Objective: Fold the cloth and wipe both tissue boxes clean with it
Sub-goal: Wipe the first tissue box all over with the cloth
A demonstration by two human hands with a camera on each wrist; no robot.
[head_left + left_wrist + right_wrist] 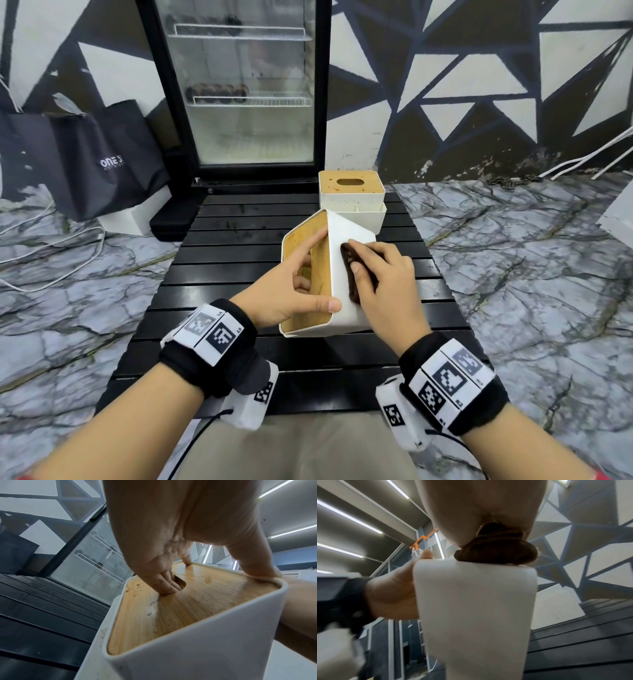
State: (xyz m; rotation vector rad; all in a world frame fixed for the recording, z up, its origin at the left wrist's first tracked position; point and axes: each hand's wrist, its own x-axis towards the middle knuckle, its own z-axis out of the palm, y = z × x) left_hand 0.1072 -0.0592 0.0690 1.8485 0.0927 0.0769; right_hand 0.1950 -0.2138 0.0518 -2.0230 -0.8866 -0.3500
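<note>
A white tissue box (346, 236) with a wooden lid (303, 243) lies tipped on its side on the black slatted table (239, 274), lid facing left. My left hand (294, 284) grips it: thumb over the near corner, index finger along the lid, other fingers (164, 584) curled into the lid slot. My right hand (380, 274) presses a folded dark brown cloth (351, 274) against the box's upturned white side (471, 601); the cloth (498, 550) is bunched under the palm. A second white tissue box (351, 195) with a stained wooden lid stands upright just behind.
A glass-door fridge (239, 85) stands beyond the table's far end. A black tote bag (85, 161) leans on the wall at left. White cables (51, 257) lie on the marble floor. Bare slats lie left of the boxes and in front of them.
</note>
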